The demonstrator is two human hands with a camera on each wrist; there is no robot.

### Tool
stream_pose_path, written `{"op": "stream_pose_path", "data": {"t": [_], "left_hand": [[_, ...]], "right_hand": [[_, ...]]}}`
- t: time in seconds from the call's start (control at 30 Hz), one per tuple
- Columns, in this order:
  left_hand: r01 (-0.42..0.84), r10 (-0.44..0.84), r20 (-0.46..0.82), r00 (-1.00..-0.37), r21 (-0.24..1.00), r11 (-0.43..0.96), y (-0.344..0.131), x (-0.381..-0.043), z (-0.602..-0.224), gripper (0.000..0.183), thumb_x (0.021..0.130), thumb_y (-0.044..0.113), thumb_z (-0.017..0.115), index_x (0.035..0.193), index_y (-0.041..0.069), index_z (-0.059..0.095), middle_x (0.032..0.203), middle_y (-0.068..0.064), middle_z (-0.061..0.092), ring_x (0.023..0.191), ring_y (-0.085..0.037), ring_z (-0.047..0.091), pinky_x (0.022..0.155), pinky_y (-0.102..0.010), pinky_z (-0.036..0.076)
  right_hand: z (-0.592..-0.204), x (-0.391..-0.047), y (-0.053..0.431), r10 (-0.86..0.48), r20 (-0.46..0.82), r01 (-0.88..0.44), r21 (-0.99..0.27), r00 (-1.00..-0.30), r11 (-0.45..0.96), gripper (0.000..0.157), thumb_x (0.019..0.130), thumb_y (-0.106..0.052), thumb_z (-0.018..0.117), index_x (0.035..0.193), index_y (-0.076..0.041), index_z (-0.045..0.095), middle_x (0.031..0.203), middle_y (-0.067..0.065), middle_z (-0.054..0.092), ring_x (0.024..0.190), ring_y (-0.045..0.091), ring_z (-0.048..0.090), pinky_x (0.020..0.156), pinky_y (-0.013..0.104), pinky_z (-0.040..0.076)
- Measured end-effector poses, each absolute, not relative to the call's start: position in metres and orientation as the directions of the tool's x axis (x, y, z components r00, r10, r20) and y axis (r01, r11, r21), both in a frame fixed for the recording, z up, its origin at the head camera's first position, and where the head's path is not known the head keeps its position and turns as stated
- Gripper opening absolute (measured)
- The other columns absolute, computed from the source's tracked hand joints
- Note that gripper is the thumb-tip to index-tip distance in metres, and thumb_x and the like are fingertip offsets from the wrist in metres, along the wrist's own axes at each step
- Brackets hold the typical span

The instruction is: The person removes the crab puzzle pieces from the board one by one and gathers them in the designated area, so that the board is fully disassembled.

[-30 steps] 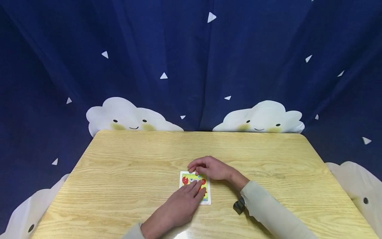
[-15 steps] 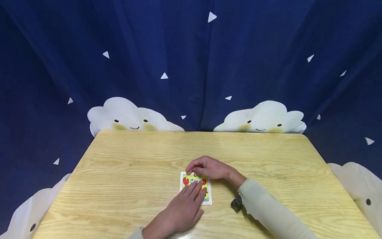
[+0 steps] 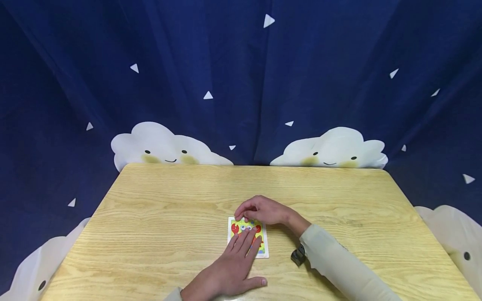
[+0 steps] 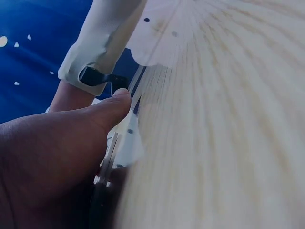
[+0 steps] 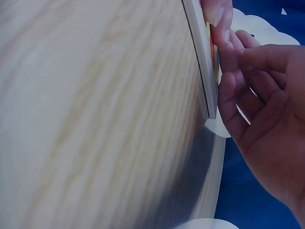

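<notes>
A small square crab picture puzzle (image 3: 235, 228), yellow and red with a white border, lies flat on the wooden table. Across its lower middle, the left hand (image 3: 234, 269) rests with straight, spread fingers, its thumb stretched out to the right over the table. The right hand (image 3: 265, 210) arches over the puzzle's far edge, fingertips at the upper border. In the right wrist view, the loosely bent fingers of the right hand (image 5: 267, 100) meet the picture side of the thin board (image 5: 202, 62). The left wrist view shows mostly the left hand's thumb (image 4: 112, 107).
The light wooden table (image 3: 158, 209) extends around both hands. A black wrist camera (image 3: 298, 256) sits under the right sleeve (image 3: 335, 259). Behind the table hangs a dark blue curtain (image 3: 180, 62) with white triangles and smiling clouds.
The left hand's thumb has swung out to the right, away from its fingers, and the hand has spread. The right hand has shifted slightly left along the puzzle's far edge.
</notes>
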State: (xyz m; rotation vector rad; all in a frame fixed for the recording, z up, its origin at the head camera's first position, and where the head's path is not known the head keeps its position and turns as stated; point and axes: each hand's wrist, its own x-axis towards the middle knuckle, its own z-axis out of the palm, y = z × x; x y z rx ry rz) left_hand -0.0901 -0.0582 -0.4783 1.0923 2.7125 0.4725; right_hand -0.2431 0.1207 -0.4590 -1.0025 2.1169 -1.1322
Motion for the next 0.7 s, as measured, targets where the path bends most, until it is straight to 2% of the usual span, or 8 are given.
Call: {"op": "stream_pose_path", "data": {"t": [0.27, 0.5, 0.7], "left_hand": [[0.631, 0.709, -0.074, -0.701, 0.399, 0.666, -0.0600, -0.0924, -0.4772, 0.096, 0.101, 0.069, 0.040, 0.164, 0.000, 0.015, 0.170, -0.020, -0.001, 0.156, -0.035, 0.000, 0.121, -0.057, 0.012], [0.628, 0.712, -0.083, -0.698, 0.408, 0.663, -0.0612, -0.0929, -0.4751, 0.097, 0.101, 0.069, 0.039, 0.164, 0.000, 0.013, 0.171, -0.020, -0.002, 0.156, -0.035, -0.001, 0.121, -0.057, 0.012], [0.633, 0.711, -0.067, -0.700, 0.404, 0.660, -0.0614, -0.0932, -0.4764, 0.093, 0.103, 0.066, 0.040, 0.163, 0.000, 0.016, 0.171, -0.020, 0.000, 0.156, -0.034, 0.002, 0.121, -0.056, 0.013]], "right_hand": [[-0.4607, -0.2431, 0.1206, -0.811, -0.104, -0.339, -0.872, -0.575, 0.352, 0.026, 0.104, 0.001, 0.054, 0.118, -0.006, 0.075, 0.109, 0.001, 0.075, 0.093, 0.019, 0.068, 0.086, 0.029, 0.054], [-0.4628, -0.2436, 0.1193, -0.817, -0.090, -0.365, -0.863, -0.569, 0.350, 0.029, 0.103, 0.001, 0.053, 0.122, -0.006, 0.074, 0.113, 0.000, 0.075, 0.111, 0.015, 0.065, 0.100, 0.028, 0.047], [-0.4625, -0.2435, 0.1172, -0.807, -0.102, -0.349, -0.865, -0.581, 0.361, 0.032, 0.103, 0.003, 0.051, 0.123, -0.007, 0.073, 0.111, -0.002, 0.074, 0.103, 0.014, 0.065, 0.098, 0.028, 0.048]]}}
